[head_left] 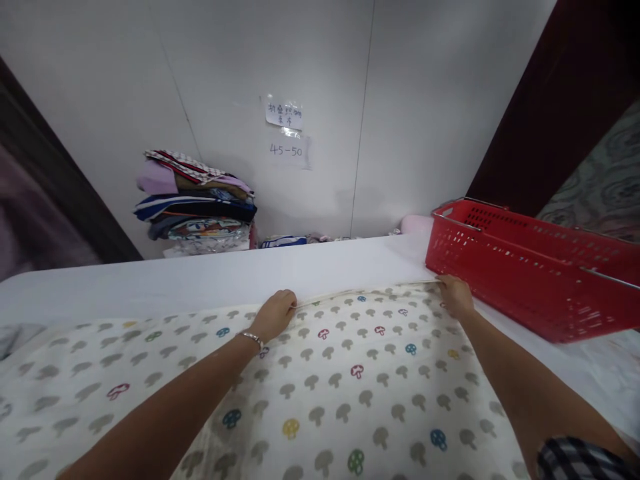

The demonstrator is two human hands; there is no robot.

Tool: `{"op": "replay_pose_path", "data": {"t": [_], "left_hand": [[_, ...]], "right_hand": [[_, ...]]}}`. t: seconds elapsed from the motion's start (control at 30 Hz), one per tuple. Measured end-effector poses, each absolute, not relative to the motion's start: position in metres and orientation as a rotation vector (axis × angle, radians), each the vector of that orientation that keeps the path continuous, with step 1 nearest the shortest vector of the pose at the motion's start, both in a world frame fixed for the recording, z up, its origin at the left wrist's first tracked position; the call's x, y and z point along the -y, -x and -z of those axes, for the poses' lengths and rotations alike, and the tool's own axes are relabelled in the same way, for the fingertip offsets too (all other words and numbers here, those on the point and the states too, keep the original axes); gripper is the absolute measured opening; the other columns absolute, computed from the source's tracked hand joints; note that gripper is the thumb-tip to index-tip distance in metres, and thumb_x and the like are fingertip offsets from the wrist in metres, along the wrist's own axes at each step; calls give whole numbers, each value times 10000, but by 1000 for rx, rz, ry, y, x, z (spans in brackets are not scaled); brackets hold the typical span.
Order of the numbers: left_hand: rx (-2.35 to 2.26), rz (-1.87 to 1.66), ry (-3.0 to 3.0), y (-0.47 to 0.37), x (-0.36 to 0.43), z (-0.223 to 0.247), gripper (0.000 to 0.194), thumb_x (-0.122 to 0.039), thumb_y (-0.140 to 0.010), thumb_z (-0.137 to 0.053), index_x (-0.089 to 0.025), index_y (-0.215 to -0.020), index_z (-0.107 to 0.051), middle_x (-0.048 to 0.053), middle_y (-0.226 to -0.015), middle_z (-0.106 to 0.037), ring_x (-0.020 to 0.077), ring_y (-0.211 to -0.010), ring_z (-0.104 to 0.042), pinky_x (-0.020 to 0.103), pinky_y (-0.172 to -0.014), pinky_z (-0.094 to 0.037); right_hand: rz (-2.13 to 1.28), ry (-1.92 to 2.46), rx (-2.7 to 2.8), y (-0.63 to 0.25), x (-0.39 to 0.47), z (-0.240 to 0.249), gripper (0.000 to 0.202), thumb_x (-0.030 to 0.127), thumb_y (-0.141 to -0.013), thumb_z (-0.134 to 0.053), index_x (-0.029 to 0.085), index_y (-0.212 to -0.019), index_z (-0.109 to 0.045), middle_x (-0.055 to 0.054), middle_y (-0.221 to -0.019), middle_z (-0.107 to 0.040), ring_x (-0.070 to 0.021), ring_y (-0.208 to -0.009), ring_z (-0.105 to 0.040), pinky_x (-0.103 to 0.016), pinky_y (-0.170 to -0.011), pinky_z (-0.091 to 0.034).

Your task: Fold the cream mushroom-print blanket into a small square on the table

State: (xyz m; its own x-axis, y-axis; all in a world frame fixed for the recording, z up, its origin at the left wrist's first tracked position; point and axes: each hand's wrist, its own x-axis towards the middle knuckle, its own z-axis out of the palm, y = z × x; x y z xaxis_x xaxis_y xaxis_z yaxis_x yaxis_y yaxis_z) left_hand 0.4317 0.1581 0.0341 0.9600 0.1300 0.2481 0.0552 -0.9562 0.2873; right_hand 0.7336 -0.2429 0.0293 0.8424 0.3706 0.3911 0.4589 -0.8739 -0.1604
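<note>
A white cloth (335,373) printed with grey and coloured mushrooms spreads over the white table. My left hand (277,313) is closed on its far edge near the middle, fingers curled over the hem. At the cloth's far right corner, my right hand (455,297) pinches the same edge, close to the red basket. Between the two hands the edge runs nearly straight. The cloth's left part lies loosely with soft wrinkles.
A red perforated basket (525,273) with metal handles stands at the right. Folded fabrics (200,207) are piled beyond the far edge of the white table (150,287), at the left. Two handwritten paper notes (284,113) are stuck to the wall.
</note>
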Motion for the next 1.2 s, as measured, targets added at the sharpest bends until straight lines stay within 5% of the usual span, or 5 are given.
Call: {"op": "replay_pose_path", "data": {"t": [0.13,0.3,0.57,0.77,1.2], "left_hand": [[-177,-289,-2763,-428,-157,-36,82,-221,-788,-440,-190,-777,-515,60,-884,-577,190,-882,-522,310,-793,-405],[-424,-196,-2692,-437,-157,-40,283,-373,-854,-386,-187,-756,-575,61,-847,-617,184,-823,-558,295,-738,-406],[-665,-45,-2596,-460,-154,-50,180,-246,-713,-567,-198,-883,-602,18,-824,-651,150,-726,-579,245,-635,-395],[-721,-164,-2619,-473,-160,-69,196,-295,-791,-475,-184,-855,-624,69,-1012,-637,194,-906,-563,274,-737,-394],[-835,-108,-2575,-484,-161,-75,215,-220,-750,-453,-163,-873,-621,77,-954,-663,183,-880,-589,251,-703,-417]], "right_hand": [[558,2719,655,-732,251,-24,345,237,-831,-393,148,-1009,-675,-96,-996,-675,-215,-966,-594,-322,-903,-408],[589,2690,648,-730,257,-24,350,239,-814,-402,152,-1001,-685,-100,-991,-682,-229,-950,-604,-348,-883,-431],[608,2679,634,-732,261,-28,344,240,-803,-416,156,-993,-691,-96,-1009,-682,-229,-960,-604,-354,-883,-441],[528,2730,591,-738,252,-43,353,223,-811,-423,150,-1045,-678,-96,-1045,-674,-229,-982,-602,-340,-890,-439],[331,2900,426,-743,228,-71,328,273,-823,-441,213,-1034,-685,-93,-969,-691,-237,-854,-632,-311,-737,-460]]}}
